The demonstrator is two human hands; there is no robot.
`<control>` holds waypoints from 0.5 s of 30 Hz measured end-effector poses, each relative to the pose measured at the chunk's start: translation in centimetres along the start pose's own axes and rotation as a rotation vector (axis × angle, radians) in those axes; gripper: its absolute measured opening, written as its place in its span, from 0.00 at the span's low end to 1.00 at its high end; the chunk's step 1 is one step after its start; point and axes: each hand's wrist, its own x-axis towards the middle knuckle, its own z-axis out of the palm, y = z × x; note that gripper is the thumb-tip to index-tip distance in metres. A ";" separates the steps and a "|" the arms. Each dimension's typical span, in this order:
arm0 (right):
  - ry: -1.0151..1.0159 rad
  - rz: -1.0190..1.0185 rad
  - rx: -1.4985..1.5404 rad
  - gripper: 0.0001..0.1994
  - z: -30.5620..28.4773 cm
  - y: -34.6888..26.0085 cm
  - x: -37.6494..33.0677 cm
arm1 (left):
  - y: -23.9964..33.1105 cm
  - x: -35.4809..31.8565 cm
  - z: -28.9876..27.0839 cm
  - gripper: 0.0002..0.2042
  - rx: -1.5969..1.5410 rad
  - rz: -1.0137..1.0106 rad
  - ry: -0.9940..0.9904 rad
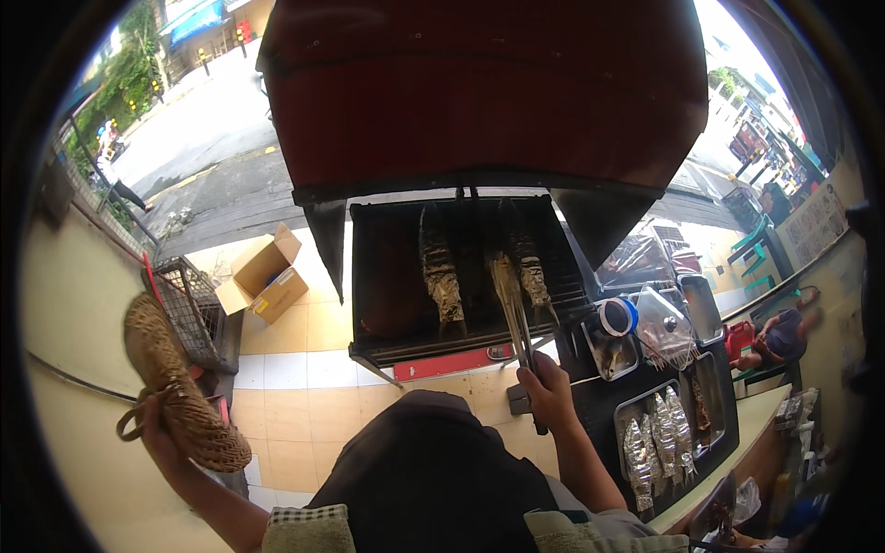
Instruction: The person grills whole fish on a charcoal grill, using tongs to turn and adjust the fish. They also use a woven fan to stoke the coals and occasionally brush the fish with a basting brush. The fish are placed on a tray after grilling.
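My left hand (161,438) is closed round the looped handle of a woven straw hand fan (166,382), held out at the left, away from the grill. My right hand (548,389) grips long metal tongs (518,318) in front of the charcoal grill (396,346). Their pale far end reaches over the grate beside a foil-wrapped fish (530,267); whether they touch it I cannot tell. Another foil-wrapped fish (442,281) lies lengthwise further left on the grate. The grill's inside is dark, so the coals are hidden.
A dark red hood (489,101) overhangs the grill. Right of me, a metal tray (627,461) holds several foil-wrapped fish, near more trays and a plastic-covered container (666,327). An open cardboard box (265,276) and a wire cage (189,304) stand left. A person (784,336) sits far right.
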 end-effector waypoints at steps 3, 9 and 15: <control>-0.016 0.083 0.036 0.14 0.6 -0.2 -0.5 | 4.6 -1.5 0.9 0.21 -0.721 0.280 0.150; -0.070 0.125 0.045 0.07 3.5 -1.0 -1.8 | -3.2 2.8 1.8 0.18 -0.102 0.012 -0.368; -0.028 0.201 0.086 0.09 5.0 -1.5 -4.2 | -7.7 6.2 -5.7 0.29 0.079 -0.009 0.028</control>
